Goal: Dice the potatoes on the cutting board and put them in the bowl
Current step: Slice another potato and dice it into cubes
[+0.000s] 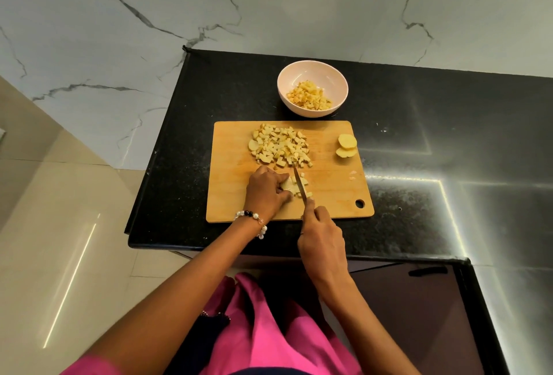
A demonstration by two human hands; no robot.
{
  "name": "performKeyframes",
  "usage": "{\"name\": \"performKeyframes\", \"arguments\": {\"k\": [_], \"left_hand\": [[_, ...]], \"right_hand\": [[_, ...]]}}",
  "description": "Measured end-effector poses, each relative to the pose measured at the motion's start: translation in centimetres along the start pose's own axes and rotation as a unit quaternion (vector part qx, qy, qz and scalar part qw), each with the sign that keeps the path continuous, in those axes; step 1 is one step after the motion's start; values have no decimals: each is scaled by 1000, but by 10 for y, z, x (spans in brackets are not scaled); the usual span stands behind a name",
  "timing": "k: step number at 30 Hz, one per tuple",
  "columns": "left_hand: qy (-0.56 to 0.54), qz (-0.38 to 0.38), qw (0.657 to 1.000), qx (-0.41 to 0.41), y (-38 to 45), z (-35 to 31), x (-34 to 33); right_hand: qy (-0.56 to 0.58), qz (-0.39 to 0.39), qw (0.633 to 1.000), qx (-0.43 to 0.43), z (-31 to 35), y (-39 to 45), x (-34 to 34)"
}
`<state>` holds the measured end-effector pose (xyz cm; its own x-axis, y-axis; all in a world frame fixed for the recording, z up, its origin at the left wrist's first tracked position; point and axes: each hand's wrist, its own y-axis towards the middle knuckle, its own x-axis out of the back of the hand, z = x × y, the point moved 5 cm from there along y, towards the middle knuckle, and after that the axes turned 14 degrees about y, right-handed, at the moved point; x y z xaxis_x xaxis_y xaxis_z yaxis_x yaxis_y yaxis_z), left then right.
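A wooden cutting board (233, 147) lies on the black counter. A heap of diced potato (281, 147) covers its upper middle. Two round potato slices (346, 145) lie at its right edge. My left hand (266, 192) holds down a potato piece (288, 185) near the board's front, fingers curled over it. My right hand (321, 240) grips a knife (300, 186) whose blade stands in that piece, with small cut cubes to its right. Behind the board a white bowl (312, 71) holds diced potato (309, 97).
The black counter (419, 150) runs to the right and ends on the left at an edge (155, 159) above a pale tiled floor. A marble wall stands behind the bowl. A dark cabinet front sits below the counter at the right.
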<state>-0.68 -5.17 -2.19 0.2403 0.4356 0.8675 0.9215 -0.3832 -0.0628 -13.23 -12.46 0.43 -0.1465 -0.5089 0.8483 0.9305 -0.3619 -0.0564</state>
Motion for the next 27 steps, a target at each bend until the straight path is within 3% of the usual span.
{"name": "performKeyframes", "arguments": {"k": [15,27], "left_hand": [[-36,-28,999,-26,-7,5,6],[-32,-34,999,-2,-8,4,5]], "right_hand": [[131,-39,991,-5,-8,-5,1],[91,-5,996,-5,4,9,-10]]}}
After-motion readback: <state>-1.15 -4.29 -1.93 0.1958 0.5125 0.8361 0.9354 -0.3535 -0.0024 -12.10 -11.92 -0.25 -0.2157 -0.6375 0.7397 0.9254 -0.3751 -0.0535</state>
